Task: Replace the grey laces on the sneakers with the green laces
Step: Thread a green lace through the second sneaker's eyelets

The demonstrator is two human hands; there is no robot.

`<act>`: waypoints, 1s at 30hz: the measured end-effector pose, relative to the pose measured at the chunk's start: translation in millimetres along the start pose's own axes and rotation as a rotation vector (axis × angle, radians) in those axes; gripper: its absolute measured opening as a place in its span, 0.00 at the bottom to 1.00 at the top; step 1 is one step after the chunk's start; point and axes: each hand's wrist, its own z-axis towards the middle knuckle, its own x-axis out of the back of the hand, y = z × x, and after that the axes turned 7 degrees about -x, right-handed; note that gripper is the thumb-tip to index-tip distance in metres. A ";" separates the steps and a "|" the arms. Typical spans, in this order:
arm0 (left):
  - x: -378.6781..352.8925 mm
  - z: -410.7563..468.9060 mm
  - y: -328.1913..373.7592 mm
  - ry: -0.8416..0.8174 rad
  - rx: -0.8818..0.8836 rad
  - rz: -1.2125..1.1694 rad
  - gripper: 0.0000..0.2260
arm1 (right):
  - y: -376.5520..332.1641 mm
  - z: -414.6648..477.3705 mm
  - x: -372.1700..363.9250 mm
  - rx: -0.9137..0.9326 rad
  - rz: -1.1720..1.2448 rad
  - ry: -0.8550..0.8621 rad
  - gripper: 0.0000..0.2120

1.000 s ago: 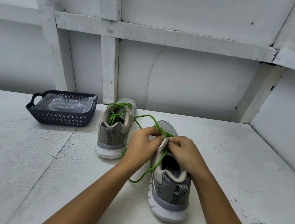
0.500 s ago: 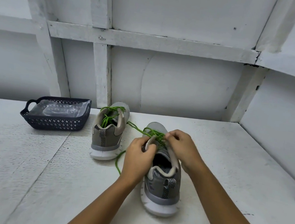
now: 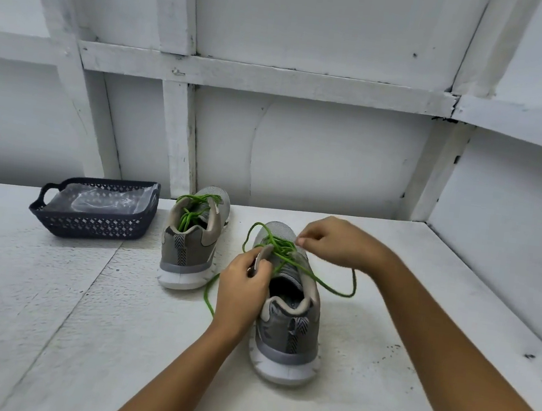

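A person's two bare arms reach in over a white table (image 3: 42, 331), working on the near sneaker (image 3: 287, 337), a grey shoe with a white sole that stands upright with its heel toward the person.

The left hand (image 3: 242, 290) is at the left side of this sneaker's opening. Its thumb and fingers are curled and pinch the pale tongue, holding it up.

The right hand (image 3: 333, 243) hovers just above and to the right of the sneaker's toe end. Its fingers are curled, with thumb and forefinger pinched on the green lace (image 3: 321, 284). From the crossed rows over the sneaker's front, one strand sweeps out to the right in a wide loop and rises under that hand. Another strand arches off the left side of the sneaker, passes behind the left hand and trails onto the table.

Left of the near sneaker and a little farther back stands the far sneaker (image 3: 189, 250), also heel toward the person, apart from the first. A second lace (image 3: 189, 216), green too, is bunched loosely in its opening.

Well to the left of the near sneaker, beyond the far one, sits a dark basket (image 3: 66, 224) with a clear plastic bag (image 3: 102, 201) inside.
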 end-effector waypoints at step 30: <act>-0.2 0.7 -3.4 0.014 0.006 0.061 0.10 | -8.4 -1.6 -45.1 0.066 -0.105 0.086 0.11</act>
